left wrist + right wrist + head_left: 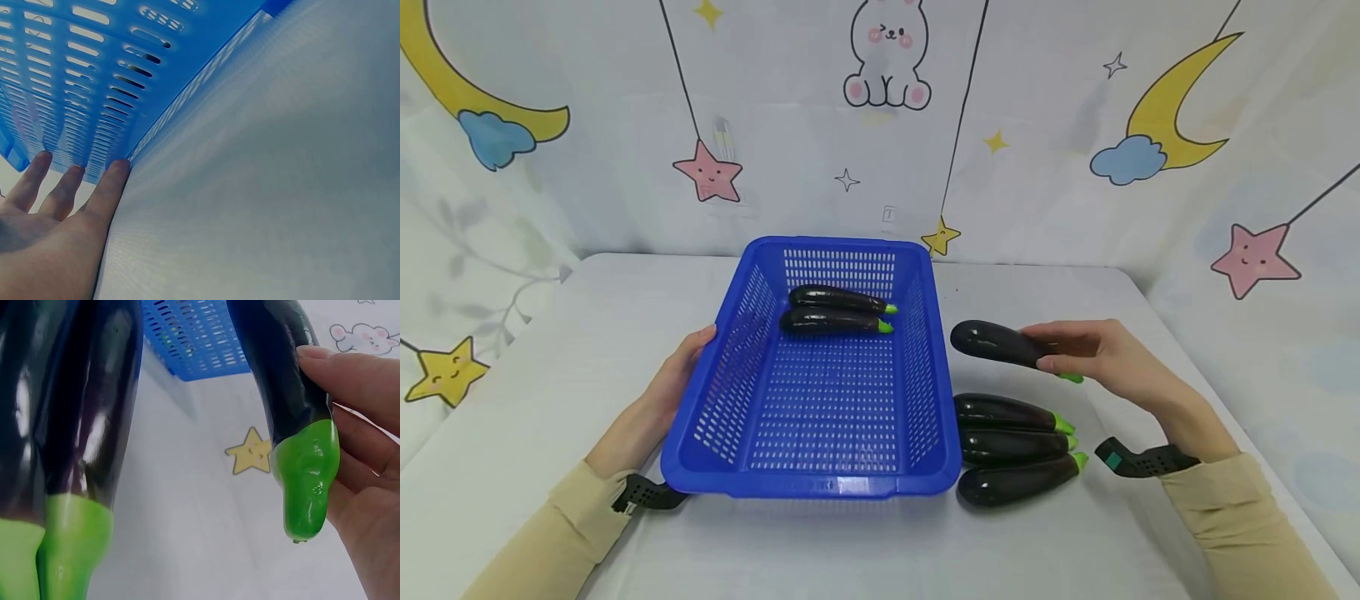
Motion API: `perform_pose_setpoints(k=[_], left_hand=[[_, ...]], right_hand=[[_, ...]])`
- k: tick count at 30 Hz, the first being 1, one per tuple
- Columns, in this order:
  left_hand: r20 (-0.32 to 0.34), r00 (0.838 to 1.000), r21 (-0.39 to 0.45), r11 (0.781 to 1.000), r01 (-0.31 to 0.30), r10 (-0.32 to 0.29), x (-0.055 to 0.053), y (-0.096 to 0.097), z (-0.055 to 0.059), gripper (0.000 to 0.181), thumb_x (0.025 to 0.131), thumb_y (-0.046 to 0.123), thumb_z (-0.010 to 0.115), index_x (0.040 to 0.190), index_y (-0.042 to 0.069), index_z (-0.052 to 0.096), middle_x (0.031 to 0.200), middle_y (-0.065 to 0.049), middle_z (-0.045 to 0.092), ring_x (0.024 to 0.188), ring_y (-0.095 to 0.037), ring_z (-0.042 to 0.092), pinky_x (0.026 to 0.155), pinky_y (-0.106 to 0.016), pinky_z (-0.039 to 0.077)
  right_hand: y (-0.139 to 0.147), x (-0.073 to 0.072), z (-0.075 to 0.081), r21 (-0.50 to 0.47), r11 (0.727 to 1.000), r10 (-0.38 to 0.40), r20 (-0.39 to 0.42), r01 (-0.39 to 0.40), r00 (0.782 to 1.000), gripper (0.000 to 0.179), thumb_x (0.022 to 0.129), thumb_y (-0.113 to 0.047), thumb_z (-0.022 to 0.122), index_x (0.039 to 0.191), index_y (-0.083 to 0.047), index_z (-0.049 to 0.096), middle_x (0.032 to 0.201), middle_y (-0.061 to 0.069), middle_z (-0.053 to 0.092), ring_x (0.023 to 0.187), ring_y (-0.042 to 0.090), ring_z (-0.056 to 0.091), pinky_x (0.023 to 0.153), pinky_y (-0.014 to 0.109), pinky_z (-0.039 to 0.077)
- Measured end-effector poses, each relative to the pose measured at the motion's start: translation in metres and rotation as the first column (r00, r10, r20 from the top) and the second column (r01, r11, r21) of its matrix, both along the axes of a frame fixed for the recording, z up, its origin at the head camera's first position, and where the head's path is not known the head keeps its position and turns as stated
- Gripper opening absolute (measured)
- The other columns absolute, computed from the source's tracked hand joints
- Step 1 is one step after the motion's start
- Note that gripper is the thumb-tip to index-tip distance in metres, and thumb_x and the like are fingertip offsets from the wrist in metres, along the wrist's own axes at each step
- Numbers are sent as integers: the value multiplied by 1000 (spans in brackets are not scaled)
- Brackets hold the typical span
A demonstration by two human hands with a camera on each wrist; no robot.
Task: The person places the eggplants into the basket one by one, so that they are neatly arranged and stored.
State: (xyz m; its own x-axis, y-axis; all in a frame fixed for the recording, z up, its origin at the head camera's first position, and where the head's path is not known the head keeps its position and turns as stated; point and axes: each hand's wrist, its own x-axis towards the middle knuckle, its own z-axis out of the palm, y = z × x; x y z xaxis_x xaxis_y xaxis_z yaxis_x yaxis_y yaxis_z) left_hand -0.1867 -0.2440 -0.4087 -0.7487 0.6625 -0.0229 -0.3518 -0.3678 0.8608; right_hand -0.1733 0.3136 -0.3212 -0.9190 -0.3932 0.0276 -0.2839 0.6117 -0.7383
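Pinching eggplant, right hand half-closed

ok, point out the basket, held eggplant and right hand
Basket (811, 485), head view, front rim.
Held eggplant (997, 342), head view, dark body.
Right hand (1113, 360), head view, thumb base.

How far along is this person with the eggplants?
Partway, it seems: two eggplants lie in the blue basket. Another eggplant is in the right-hand grip, outside the basket. Three other eggplants lie on the table; if all are meant for the basket, those remain too.
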Motion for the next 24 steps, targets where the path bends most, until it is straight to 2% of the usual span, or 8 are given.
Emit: perform_pose_setpoints(k=[5,12,18,24], left_hand=[[14,1000,41,999,20,-21,0,1,1,46,107,45,28,133,18,55,114,-2,68,96,-11,67,80,-27,54],[3,1000,-17,1000,-11,11,1,1,1,45,105,48,33,137,21,51,117,-1,66,101,-12,64,83,-28,53],[24,1000,42,999,10,-11,2,0,2,45,107,45,29,135,20,54,116,-2,68,99,-12,67,82,-28,54],[0,1000,-11,1000,-6,6,0,0,1,44,106,47,32,137,21,51,118,-1,67,101,-12,65,83,-29,54]], right_hand=[[-3,2,4,3,1000,-25,3,25,1000,38,94,-22,72,132,-23,65,124,-1,68,103,16,67,78,32,53],[-7,4,7,-1,999,-35,2,35,999,38,95,-23,71,133,-23,64,126,-2,67,103,15,67,79,31,54],[-15,6,11,-19,999,40,-21,-40,999,39,97,-19,67,136,-19,62,128,2,66,102,15,67,79,29,55],[-25,6,14,-27,997,76,-36,-77,996,38,98,-17,66,135,-18,62,125,4,67,97,16,67,74,29,54]])
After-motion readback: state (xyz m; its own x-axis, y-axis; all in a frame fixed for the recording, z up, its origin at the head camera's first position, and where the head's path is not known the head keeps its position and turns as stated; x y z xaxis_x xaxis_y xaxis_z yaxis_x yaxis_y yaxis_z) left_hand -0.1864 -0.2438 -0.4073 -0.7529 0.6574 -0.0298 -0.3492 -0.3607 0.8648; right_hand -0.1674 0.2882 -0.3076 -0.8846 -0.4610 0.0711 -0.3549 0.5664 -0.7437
